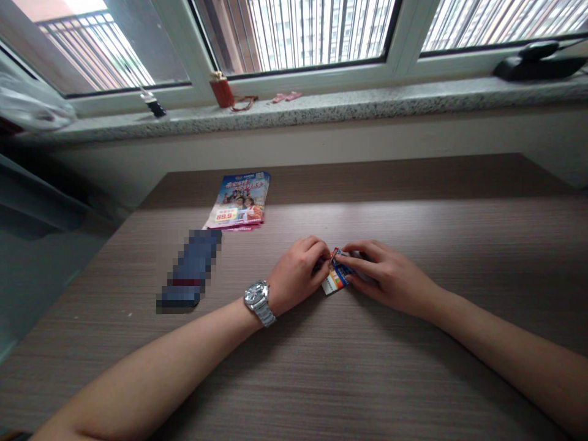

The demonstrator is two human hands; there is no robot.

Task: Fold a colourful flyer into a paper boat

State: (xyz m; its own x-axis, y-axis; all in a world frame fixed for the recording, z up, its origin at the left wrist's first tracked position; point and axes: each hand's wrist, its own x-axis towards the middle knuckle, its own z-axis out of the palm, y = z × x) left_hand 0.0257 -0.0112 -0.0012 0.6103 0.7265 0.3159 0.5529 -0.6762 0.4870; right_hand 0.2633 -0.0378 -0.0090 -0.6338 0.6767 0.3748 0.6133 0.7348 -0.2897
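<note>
Small blue, white and orange printed paper (337, 280) sits well in from the brown wood-grain table's (298, 202) far edge. The left hand (301, 266) pinches its left side; the right hand (388, 272), fingers slightly spread, touches its right; whether gripping, I cannot tell.

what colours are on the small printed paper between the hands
The small printed paper shows blue, white, orange and some red, best seen in the head view.

Left hand (298, 269): fingers (316, 251) curled inward
Right hand (388, 275): fingers stretched left, slightly bent
Forearms (169, 367): bare, both slanting inward
</note>
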